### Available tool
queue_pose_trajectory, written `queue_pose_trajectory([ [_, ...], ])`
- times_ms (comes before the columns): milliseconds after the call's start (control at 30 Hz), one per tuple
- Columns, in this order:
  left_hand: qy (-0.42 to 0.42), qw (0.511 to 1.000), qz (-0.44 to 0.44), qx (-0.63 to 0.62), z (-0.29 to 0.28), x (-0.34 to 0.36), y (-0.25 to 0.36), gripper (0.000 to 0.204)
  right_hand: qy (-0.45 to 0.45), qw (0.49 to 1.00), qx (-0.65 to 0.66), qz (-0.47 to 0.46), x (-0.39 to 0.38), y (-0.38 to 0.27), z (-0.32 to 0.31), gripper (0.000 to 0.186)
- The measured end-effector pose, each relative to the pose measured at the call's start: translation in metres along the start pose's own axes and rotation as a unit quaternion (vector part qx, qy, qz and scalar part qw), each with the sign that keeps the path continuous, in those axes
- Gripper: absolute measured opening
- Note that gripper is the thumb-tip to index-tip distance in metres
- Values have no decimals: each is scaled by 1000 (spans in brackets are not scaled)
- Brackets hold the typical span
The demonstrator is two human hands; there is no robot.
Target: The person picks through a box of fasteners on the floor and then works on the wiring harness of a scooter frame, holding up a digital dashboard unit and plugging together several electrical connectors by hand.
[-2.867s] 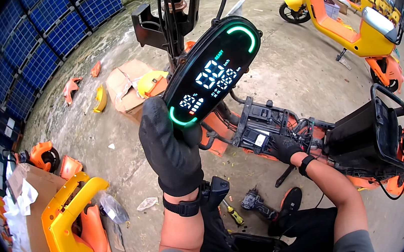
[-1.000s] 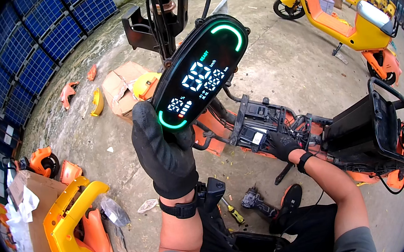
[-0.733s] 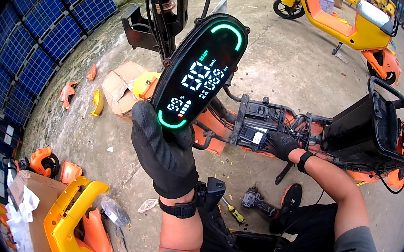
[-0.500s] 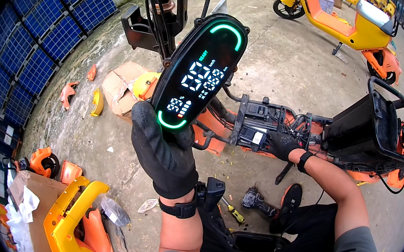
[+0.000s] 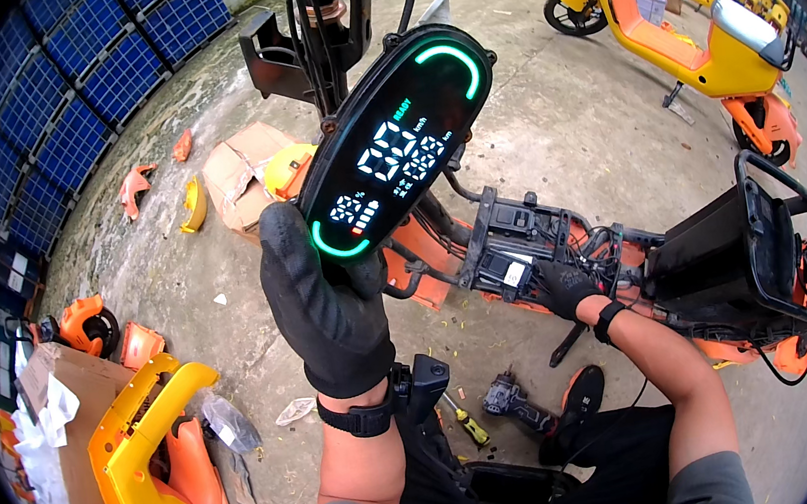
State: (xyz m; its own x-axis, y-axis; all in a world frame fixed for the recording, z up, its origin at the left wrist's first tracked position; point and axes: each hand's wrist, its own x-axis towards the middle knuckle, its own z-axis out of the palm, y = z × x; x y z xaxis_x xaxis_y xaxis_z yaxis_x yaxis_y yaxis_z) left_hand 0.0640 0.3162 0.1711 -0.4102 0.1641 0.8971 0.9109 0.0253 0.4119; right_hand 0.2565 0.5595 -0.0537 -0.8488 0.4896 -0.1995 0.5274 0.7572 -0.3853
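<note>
In my gloved left hand (image 5: 323, 297) is an oval black scooter dashboard display (image 5: 391, 148), gripped by its lower left end. Its screen is lit with white digits and green arcs and tilts up to the right. My right hand (image 5: 567, 287), also in a black glove, reaches down to the stripped scooter frame (image 5: 487, 277). Its fingers are bent in among black cables (image 5: 608, 252), beside a black module with a white label (image 5: 513, 274). Whatever those fingers pinch is hidden by the hand.
Behind the display stands the steering column (image 5: 323, 20). A black box (image 5: 706, 250) sits on the frame's right end. On the floor lie a power drill (image 5: 516, 401), a screwdriver (image 5: 467, 427) and yellow body panels (image 5: 139, 476). A yellow scooter (image 5: 681, 47) stands at the far right.
The display has shifted very slightly left with my left hand. My right hand stays at the cables, nearly still.
</note>
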Motion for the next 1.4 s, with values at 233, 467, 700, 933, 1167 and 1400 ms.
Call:
queue_pose_trajectory([
  [233,-5,992,57,117,-5,4,12,52,24,999,-20,-23,0,0,5,64],
  [467,-16,930,-208,-302,1,13,22,41,33,999,-3,-18,4,1,10,54],
  [700,45,827,-317,-462,12,23,35,41,43,998,-8,-48,5,22,18,51],
  [933,26,822,-319,-471,8,29,33,40,17,1000,-8,-11,2,3,8,51],
  [1167,20,816,-326,-477,9,29,32,39,18,1000,-9,-5,-2,0,2,53],
  [1400,18,814,-328,-479,8,31,32,38,12,1000,-16,1,-1,-1,1,53],
])
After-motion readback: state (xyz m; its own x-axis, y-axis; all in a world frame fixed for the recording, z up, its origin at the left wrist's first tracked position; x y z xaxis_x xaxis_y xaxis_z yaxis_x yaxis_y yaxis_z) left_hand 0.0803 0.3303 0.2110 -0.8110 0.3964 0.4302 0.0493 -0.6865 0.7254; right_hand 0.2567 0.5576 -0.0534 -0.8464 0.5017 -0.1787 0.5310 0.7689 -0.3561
